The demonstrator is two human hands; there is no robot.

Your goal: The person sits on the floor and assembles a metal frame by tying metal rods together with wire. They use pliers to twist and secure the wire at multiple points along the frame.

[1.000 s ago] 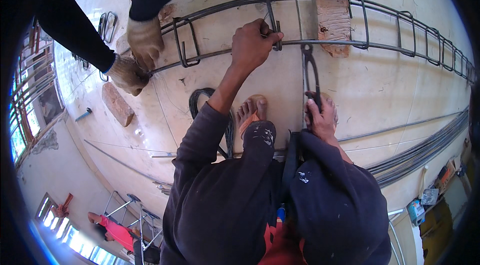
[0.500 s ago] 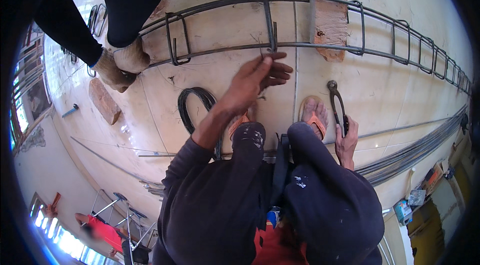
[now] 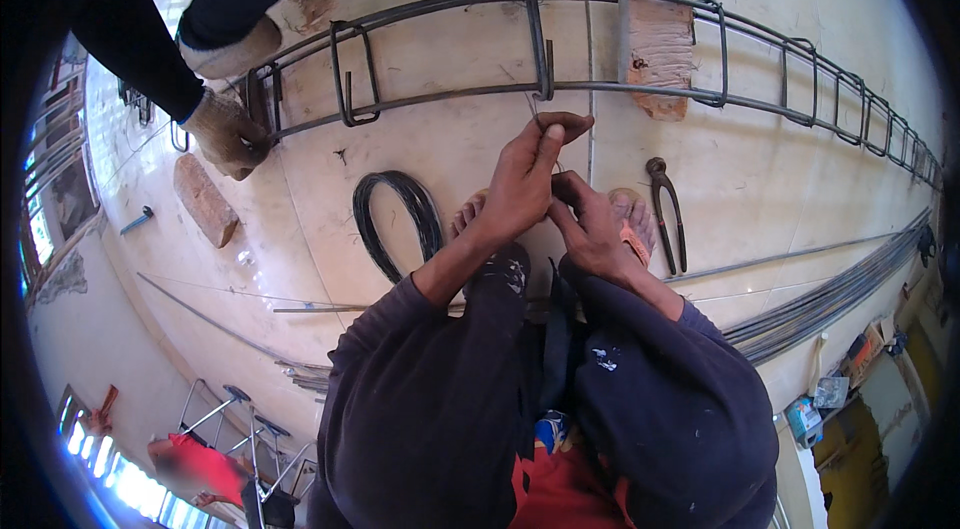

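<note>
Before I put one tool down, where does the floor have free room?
The widest bare floor lies right of the pincers, between the rebar cage and single long rod. A narrower patch separates the wire coil from the left brick. It is crowded around the left hand, right hand and feet, and by the co-worker's gloved hand.

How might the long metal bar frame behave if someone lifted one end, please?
The long metal bar frame would probably sag or flex, since its bars are slender for their length. It would likely feel heavy, as several metal bars run along it. It could snag, since some loop ends stick out.
</note>
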